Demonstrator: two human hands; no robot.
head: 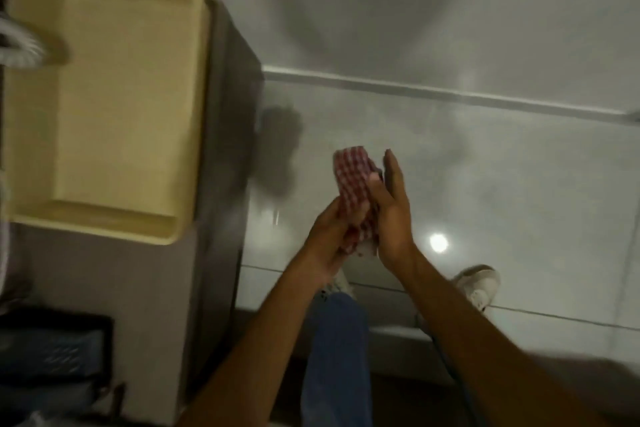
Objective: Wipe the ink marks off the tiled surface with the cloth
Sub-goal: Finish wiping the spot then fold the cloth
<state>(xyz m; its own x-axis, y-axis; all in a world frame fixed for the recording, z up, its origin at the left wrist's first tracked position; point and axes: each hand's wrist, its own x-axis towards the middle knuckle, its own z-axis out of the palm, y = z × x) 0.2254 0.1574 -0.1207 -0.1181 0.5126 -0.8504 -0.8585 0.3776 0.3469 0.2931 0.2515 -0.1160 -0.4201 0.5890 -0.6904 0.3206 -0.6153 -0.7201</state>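
Observation:
A red-and-white checked cloth [354,184] is folded into a narrow pad and held up in front of me, above the glossy white tiled floor [502,184]. My left hand [330,236] grips its lower end from the left. My right hand [393,215] presses against its right side, thumb on the cloth and fingers straight. The view is blurred, and I can make out no ink marks on the tiles.
A pale yellow tray [114,97] lies on a grey cabinet [221,184] to the left. A dark crate [52,350] sits at lower left. My blue-jeaned leg [334,357] and white shoes [479,286] are below. The white wall [381,3] meets the floor behind.

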